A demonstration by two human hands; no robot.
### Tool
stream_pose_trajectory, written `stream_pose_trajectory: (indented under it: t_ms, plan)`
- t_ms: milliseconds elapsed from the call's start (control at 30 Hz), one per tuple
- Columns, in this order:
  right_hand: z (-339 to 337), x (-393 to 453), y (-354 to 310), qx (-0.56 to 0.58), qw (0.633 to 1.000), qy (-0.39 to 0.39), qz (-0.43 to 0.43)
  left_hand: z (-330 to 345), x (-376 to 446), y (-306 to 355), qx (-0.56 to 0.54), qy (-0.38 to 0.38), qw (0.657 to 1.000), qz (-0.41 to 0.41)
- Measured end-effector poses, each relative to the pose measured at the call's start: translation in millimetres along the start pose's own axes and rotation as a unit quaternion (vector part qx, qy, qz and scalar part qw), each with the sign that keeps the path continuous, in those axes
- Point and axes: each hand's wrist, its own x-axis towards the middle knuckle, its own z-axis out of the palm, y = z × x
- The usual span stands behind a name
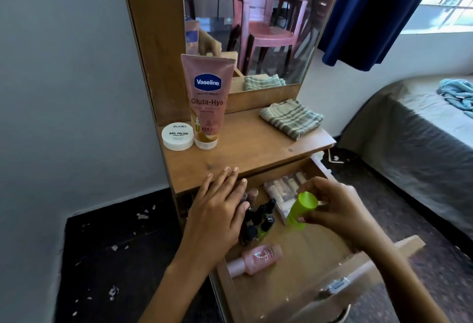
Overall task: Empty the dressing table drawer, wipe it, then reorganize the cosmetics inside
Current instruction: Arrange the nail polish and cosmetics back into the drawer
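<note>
With the right hand (332, 210) curled, its fingers (311, 219) pinching the green bottle (300, 211) above the open drawer (302, 266), and the left hand (220, 210) flat and empty, a slipping bottle may topple the nail polish bottles (258, 220) just beside those fingers.

The wooden dressing table drawer (294, 279) stands pulled open at five o'clock. Inside, a pink translucent bottle (258, 258) lies on its side near the front left. A cluster of dark-capped nail polish bottles (261, 217) stands upright at the drawer's ten o'clock, a clear packet of beige tubes (281, 187) at twelve. A lime-green plastic bottle (300, 211) tilts above the middle.
</note>
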Motion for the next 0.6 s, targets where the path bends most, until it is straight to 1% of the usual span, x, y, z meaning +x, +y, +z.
stream_pose_trajectory:
  t_ms: [167,400,600]
  plan:
    - [28,2,10,-0.024,1.000,0.001,0.006,2,-1,2,-0.009,0.001,1.000,-0.005]
    - [44,1,6,-0.084,0.996,0.005,-0.001,1,-6,3,-0.031,0.004,0.999,-0.023]
    - [53,1,5,-0.114,0.993,0.028,-0.002,2,-5,2,-0.037,0.012,0.999,-0.029]
